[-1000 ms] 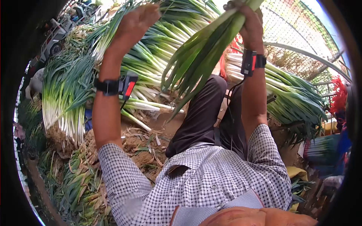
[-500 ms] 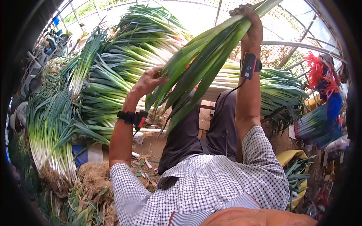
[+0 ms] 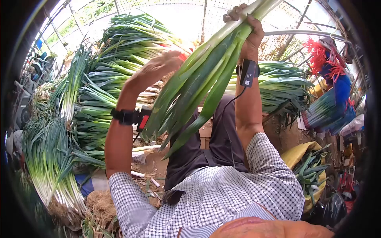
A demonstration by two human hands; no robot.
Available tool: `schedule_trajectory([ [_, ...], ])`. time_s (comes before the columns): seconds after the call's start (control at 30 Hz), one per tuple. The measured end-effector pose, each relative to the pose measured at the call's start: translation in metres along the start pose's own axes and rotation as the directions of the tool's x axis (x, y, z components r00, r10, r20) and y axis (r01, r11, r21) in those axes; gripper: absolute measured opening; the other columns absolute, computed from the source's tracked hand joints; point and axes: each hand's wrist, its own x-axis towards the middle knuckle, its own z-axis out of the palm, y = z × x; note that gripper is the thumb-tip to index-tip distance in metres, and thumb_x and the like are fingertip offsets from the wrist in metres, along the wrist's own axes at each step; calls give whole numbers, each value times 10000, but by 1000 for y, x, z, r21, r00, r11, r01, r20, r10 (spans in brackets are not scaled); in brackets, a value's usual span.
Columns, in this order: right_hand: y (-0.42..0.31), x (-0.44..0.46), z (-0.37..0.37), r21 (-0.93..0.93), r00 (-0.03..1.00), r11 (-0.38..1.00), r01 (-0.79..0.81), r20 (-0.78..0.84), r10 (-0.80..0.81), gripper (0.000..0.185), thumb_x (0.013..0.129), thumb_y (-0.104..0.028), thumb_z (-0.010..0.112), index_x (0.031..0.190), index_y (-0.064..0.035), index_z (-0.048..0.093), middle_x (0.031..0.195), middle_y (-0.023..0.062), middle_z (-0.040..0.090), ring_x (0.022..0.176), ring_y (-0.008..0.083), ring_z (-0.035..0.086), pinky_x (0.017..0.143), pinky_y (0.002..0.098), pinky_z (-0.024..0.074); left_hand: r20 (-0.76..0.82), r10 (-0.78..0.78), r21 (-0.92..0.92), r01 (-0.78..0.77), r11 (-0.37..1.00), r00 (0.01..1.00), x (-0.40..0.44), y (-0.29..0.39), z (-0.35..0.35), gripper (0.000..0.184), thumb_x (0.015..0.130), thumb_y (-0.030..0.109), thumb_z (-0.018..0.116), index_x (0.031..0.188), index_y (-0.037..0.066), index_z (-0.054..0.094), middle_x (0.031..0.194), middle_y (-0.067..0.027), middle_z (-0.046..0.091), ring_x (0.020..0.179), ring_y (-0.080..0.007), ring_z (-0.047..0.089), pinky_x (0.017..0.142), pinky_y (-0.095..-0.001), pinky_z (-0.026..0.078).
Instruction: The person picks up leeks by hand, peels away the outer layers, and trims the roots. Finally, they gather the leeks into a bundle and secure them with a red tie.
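Observation:
My right hand point(image 3: 247, 28) is closed around the stalks of a bunch of long green onions point(image 3: 198, 75), raised at the top of the view. Their pale ends point up and right, and the broad green leaves hang down to the left. My left hand point(image 3: 160, 66) is beside the leaves, fingers stretched towards a small red strip point(image 3: 182, 57) at their edge. Its fingertips are partly hidden, and I cannot tell whether they touch the strip. Behind both hands lies a large pile of green onions point(image 3: 105, 75).
More green onions point(image 3: 49, 158) stand at the left, roots down. A yellow sack point(image 3: 295, 154) with green leaves is at the right. Red fringed strips point(image 3: 317, 55) and a blue bundle hang at the far right. Plant scraps litter the ground point(image 3: 152, 166) by my legs.
My left hand has moved off the front of the leaves, up towards the red strip. My right hand keeps its grip on the green onions. The whole view has shifted slightly.

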Motion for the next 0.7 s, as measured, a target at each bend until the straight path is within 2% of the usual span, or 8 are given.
schedule_trajectory([
  [0.13, 3, -9, 28, 33, 998, 998, -52, -24, 53, 430, 763, -112, 679, 1150, -34, 511, 927, 106, 581, 836, 242, 610, 847, 405, 533, 242, -55, 79, 37, 996, 969, 22, 29, 32, 821, 839, 572, 700, 1341, -51, 516, 1218, -181, 644, 1138, -232, 613, 969, -351, 485],
  [0.3, 3, -9, 17, -224, 993, 969, -104, -75, 90, 422, 811, -17, 628, 1209, 26, 496, 975, 137, 610, 841, 263, 640, 815, 404, 570, -31, -54, 170, 59, 984, 998, 15, 25, 67, 692, 821, 373, 800, 1296, -50, 526, 1139, -209, 662, 1050, -255, 654, 933, -376, 506],
  [0.4, 7, -9, 17, -274, 991, 957, -94, -116, 64, 408, 816, 0, 623, 1203, 40, 498, 954, 141, 609, 815, 254, 645, 769, 396, 582, -41, -29, 179, 36, 983, 999, 15, 18, 67, 701, 824, 360, 802, 1303, -62, 512, 1162, -206, 661, 1057, -262, 653, 948, -375, 504],
  [0.43, 5, -10, 19, -291, 989, 952, -93, -134, 55, 404, 818, 6, 621, 1201, 43, 498, 949, 142, 608, 807, 252, 645, 760, 395, 583, 6, -154, 124, 152, 980, 988, 14, 22, 62, 759, 831, 397, 791, 1346, -68, 483, 1190, -207, 653, 1095, -276, 637, 963, -379, 499],
  [0.5, -4, -3, 25, -304, 996, 953, -14, -90, -14, 395, 809, 20, 619, 1183, 48, 496, 924, 136, 597, 785, 231, 632, 737, 378, 578, -27, 31, 186, -26, 982, 999, 13, 1, 40, 800, 884, 448, 724, 1411, -76, 429, 1248, -228, 625, 1159, -272, 605, 974, -353, 496],
  [0.57, -27, 13, 28, -254, 997, 964, 77, -3, -81, 344, 796, 34, 618, 1118, 55, 500, 864, 112, 556, 787, 226, 610, 738, 385, 558, -120, 70, -107, -83, 991, 990, 9, -7, 19, 714, 940, 417, 664, 1411, -73, 442, 1273, -246, 609, 1184, -254, 595, 979, -323, 496],
  [0.63, -84, 52, 9, -253, 976, 949, 186, 154, -151, 284, 812, -17, 632, 1050, 83, 512, 859, 113, 562, 816, 232, 602, 757, 379, 547, -429, 89, 55, -73, 996, 899, 1, -15, -7, 589, 944, 335, 681, 1353, -55, 514, 1216, -209, 645, 1115, -218, 629, 946, -310, 514],
  [0.7, -125, 85, -6, -399, 963, 882, 251, 11, -269, 326, 839, -69, 645, 1094, 95, 524, 881, 119, 584, 855, 247, 614, 798, 390, 550, -572, 105, 160, -15, 987, 814, -1, -18, -13, 515, 937, 282, 698, 1298, -58, 558, 1132, -177, 680, 1023, -191, 658, 894, -300, 530],
])
